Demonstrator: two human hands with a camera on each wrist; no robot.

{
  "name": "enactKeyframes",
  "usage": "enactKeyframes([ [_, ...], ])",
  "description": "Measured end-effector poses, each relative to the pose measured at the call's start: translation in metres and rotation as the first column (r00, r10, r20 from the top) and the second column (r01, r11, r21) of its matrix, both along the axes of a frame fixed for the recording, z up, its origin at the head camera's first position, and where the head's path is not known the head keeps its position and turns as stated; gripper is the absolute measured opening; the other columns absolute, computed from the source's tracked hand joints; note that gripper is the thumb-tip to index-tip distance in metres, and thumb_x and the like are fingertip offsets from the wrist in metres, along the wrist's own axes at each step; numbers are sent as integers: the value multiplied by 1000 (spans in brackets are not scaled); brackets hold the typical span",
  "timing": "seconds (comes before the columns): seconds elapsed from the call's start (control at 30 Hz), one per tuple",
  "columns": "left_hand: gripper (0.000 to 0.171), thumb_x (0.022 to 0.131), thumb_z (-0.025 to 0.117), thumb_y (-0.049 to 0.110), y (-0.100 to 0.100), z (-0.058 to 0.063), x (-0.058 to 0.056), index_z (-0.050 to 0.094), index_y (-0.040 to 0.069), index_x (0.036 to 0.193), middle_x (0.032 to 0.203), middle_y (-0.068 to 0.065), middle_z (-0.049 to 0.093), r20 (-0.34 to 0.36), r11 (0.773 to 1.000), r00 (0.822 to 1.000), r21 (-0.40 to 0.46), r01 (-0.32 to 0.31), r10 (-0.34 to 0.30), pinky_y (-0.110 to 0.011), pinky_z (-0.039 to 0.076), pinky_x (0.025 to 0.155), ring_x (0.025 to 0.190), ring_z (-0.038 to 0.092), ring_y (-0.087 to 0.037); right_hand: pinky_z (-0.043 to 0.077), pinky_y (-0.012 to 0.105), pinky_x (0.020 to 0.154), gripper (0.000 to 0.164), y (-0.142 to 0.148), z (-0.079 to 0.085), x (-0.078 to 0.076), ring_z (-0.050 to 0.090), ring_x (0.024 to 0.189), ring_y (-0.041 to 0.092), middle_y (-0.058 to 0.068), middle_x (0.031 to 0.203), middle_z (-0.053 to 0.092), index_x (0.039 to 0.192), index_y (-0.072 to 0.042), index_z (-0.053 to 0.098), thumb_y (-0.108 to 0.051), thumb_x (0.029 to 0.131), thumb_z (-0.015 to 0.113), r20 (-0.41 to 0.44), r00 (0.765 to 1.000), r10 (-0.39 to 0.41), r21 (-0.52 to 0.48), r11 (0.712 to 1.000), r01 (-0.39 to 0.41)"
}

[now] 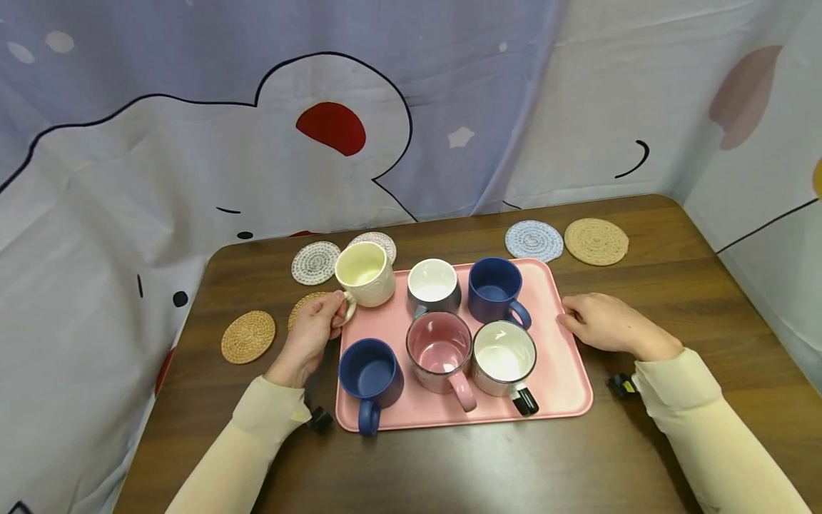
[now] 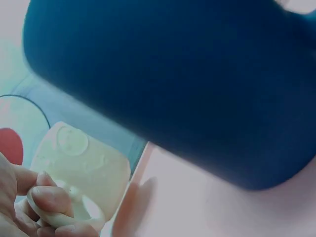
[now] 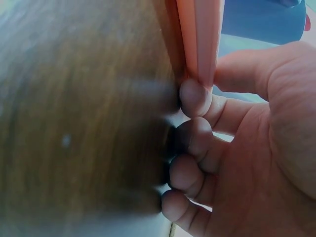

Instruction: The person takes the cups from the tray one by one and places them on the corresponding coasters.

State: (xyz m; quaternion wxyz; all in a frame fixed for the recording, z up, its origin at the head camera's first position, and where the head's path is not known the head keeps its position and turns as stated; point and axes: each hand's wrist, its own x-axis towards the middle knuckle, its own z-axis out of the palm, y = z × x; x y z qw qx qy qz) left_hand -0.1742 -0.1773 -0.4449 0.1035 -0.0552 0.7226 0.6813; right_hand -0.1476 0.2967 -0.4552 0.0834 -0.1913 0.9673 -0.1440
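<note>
- The left hand (image 1: 308, 334) pinches the cream mug (image 1: 366, 278) by its handle, probably because that slim loop gives the fingers an easy hold.
- That mug is at the far left corner of the pink tray (image 1: 560, 382); whether its base rests there or hangs just above, I cannot tell.
- The right hand (image 1: 606, 325) grips the tray's right edge between thumb and bent forefinger, which would help keep it steady.
- The front blue mug (image 1: 371, 375), pink mug (image 1: 438, 364) and white mug (image 1: 503, 357) stand upright with handles toward the person, seemingly within easy reach.
- Behind them stand the grey mug (image 1: 434, 293) and back blue mug (image 1: 493, 291).
- Coasters (image 1: 533, 240) lie flat on the table (image 1: 462, 471), outside the tray, leaving its surface to the mugs.
</note>
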Motion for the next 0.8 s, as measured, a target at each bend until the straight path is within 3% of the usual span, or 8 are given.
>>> enactKeyframes([
  [0.33, 36, 102, 48, 26, -20, 5, -24, 51, 2, 76, 62, 2, 42, -47, 994, 993, -14, -112, 111, -23, 29, 52, 57, 36, -9, 36, 30, 61, 24, 0, -1, 0, 44, 59, 11, -5, 61, 44, 71, -19, 49, -21, 94, 58, 8, 1000, -1, 2, 1000, 1],
  [0.8, 38, 101, 49, 34, -50, -8, -56, 54, -1, 86, 66, 5, 46, -20, 964, 968, -82, -253, 252, -21, 36, 52, 60, 40, -7, 36, 30, 61, 25, -1, 1, -1, 44, 59, 11, -5, 60, 44, 71, -19, 50, -21, 95, 57, 20, 1000, -3, -2, 1000, 3],
])
